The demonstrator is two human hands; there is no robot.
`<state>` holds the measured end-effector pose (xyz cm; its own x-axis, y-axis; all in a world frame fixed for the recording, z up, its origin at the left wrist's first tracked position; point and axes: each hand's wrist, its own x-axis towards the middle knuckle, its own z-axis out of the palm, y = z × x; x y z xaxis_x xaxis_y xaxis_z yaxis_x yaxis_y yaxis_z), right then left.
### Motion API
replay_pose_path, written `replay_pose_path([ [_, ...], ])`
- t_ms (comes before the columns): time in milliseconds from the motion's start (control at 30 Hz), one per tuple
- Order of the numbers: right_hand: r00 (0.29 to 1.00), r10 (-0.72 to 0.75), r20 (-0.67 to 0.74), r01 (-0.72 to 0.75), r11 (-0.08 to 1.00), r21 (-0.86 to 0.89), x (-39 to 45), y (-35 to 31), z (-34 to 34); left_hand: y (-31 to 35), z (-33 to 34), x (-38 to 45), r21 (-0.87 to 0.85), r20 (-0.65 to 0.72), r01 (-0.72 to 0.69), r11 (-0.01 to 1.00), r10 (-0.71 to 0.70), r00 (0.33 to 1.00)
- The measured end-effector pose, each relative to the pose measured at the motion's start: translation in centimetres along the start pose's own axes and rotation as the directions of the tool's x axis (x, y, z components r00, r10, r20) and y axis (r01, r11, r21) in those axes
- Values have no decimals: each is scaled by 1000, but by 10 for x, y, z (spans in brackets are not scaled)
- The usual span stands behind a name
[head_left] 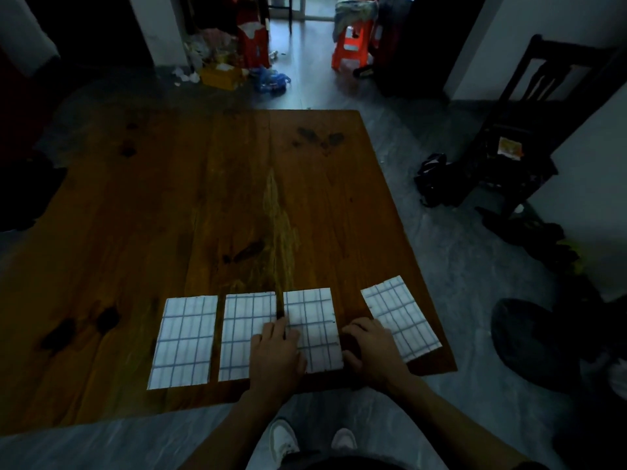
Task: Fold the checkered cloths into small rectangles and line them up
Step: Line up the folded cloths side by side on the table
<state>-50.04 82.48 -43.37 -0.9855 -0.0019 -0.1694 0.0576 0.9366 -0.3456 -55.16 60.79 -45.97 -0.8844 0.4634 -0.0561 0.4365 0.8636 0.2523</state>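
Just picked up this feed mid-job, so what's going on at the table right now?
A person stands at the near edge of a brown wooden table, where four folded white checkered cloths lie side by side. The left hand rests flat across the second cloth and third cloth. The right hand sits between the third and the fourth cloth, which lies skewed. The leftmost cloth lies untouched.

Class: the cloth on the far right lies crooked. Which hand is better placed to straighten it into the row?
The right hand. It rests beside the crooked cloth, touching its near edge, while the left hand lies across the two middle cloths.
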Motion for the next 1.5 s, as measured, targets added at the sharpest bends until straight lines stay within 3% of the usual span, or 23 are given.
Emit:
replay_pose_path([
  [300,984,144,-105,-140,989,45,-20,32,-26,26,-5,17,-132,-16,-6,991,4,1000],
  [533,968,235,-89,-228,970,85,-26,97,-34,86,-5,24,-111,46,-4,994,9,999],
  [967,995,98,26,-101,959,263,-37,187,-39,210,8,44,38,125,221,975,-224,967],
  [1133,998,58,-30,-49,969,243,-40,193,-39,232,15,37,41,163,220,975,-224,961],
  [1500,999,-6,34,-3,963,269,-39,187,-37,228,32,31,72,207,180,981,-191,959],
])
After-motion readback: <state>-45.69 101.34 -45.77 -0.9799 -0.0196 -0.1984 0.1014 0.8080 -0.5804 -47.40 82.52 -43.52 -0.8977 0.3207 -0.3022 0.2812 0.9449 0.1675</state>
